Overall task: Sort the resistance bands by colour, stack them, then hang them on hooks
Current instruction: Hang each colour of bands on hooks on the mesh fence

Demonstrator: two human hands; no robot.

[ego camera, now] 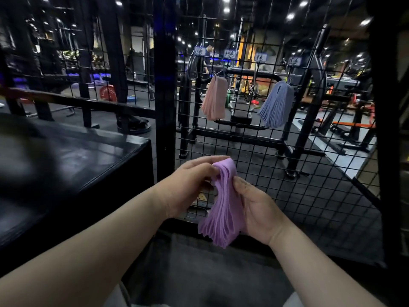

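The purple bands [223,209] are held near, low before the wire grid [287,173]. The top is pinched by the left grip [188,182] and the side is wrapped by the right grip [259,211], likely so the pile is kept neat for hanging.

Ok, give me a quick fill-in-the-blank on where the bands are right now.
1. The left hand and right hand grip one stack of ___ bands.
2. On the wire grid, the pink bands hang to the ___ of the blue bands.
3. The box beside the left hand is ___.
Missing words: purple; left; black.
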